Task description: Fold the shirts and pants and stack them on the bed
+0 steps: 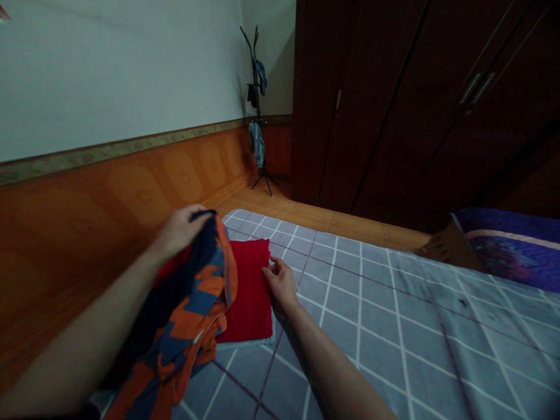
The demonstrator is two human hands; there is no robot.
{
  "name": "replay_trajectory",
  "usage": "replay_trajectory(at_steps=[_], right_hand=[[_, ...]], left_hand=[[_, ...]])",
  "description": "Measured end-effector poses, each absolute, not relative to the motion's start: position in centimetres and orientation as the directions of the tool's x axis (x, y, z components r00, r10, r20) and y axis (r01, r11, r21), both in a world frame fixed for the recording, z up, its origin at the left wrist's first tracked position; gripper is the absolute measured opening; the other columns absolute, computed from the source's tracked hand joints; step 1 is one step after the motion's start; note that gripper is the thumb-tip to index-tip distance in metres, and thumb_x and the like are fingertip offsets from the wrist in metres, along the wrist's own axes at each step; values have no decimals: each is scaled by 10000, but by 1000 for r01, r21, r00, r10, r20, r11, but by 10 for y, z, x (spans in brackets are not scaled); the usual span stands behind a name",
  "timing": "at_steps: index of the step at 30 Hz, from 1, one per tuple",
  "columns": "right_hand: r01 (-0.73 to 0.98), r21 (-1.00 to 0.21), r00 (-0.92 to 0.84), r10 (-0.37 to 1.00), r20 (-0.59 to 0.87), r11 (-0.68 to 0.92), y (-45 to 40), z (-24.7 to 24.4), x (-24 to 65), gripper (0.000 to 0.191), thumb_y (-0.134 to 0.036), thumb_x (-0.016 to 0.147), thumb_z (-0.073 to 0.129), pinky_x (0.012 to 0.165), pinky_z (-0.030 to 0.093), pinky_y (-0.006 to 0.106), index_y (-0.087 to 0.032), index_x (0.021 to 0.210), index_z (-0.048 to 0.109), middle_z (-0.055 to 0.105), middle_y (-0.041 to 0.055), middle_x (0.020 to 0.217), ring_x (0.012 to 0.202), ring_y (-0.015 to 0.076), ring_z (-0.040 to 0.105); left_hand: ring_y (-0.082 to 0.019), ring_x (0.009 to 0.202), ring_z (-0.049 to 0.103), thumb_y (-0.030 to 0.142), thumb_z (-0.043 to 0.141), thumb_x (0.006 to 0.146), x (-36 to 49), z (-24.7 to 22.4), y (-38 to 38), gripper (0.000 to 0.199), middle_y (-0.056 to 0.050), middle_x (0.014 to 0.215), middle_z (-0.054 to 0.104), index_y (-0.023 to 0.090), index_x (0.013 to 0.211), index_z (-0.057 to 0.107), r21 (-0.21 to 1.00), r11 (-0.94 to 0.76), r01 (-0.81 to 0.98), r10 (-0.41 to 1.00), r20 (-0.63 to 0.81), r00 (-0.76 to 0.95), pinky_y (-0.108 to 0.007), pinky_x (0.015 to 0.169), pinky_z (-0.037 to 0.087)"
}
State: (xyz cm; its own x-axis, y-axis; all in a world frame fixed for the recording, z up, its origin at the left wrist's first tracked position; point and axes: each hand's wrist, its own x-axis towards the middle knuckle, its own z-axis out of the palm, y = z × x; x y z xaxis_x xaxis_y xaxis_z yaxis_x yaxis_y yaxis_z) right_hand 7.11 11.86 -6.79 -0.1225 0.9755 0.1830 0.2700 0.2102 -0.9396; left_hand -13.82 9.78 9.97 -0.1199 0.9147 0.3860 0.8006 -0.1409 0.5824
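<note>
Left grip [178, 231] closed on orange-and-navy patterned garment [184, 309], held raised; right grip [280, 284], half open, placed against folded red cloth [247, 291] lying on grey checked bedding [394, 332].

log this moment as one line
left hand: holds orange-navy patterned cloth | right hand: touches folded red cloth | on grey checked mat

- I see a dark wooden wardrobe [385, 99] with closed doors
- a black coat stand [256, 105] holding blue clothes [256, 144]
- orange-panelled wall [131, 186]
- wooden floor [306, 219]
- grey checked mat [394, 338]
- purple bedding [511, 251] on my right
</note>
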Motion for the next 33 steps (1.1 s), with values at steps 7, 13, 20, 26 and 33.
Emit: replay_trajectory(at_steps=[7, 13, 20, 26, 33], right_hand=[[320, -922, -174, 970, 168, 217, 120, -69, 74, 211, -141, 681, 515, 575, 409, 256, -189, 751, 708, 641, 6, 620, 581, 165, 572], [324, -896, -202, 948, 248, 303, 109, -58, 74, 246, -92, 659, 491, 755, 432, 300, -212, 758, 681, 656, 42, 813, 768, 192, 588], [147, -930, -227, 927, 299, 336, 102, -51, 75, 174, -105, 630, 543, 903, 400, 348, -223, 692, 654, 661, 48, 917, 955, 222, 543], [-153, -981, -54, 990, 128, 118, 122, -57, 75, 336, -341, 847, 461, 668, 478, 298, -174, 1093, 617, 682, 48, 799, 694, 166, 594], [-387, -922, -116, 993, 37, -11, 137, -54, 87, 438, -465, 725, 648, 574, 449, 269, -187, 1063, 665, 668, 25, 707, 585, 142, 569]], left_hand=[[-233, 911, 663, 240, 649, 777, -81, -6, 161, 144, -66, 914, 731, 186, 899, 703, 576, -98, 811, 976, 213, -34, -312, 809, 491], [-210, 946, 655, 238, 593, 785, -92, -26, 169, 183, -48, 980, 731, 213, 926, 707, 589, -102, 802, 984, 180, -7, -300, 848, 473], [-185, 800, 649, 208, 544, 753, -91, -26, 164, 144, -15, 816, 712, 196, 819, 672, 618, -136, 775, 979, 206, 8, -278, 775, 481], [-177, 815, 645, 245, 537, 780, -82, 1, 133, 130, -3, 820, 703, 195, 819, 651, 654, -249, 714, 962, 252, 105, -265, 790, 466], [-167, 785, 641, 165, 557, 756, -70, 12, 118, 116, 5, 807, 699, 199, 805, 657, 632, -346, 693, 937, 194, 291, -249, 749, 447]])
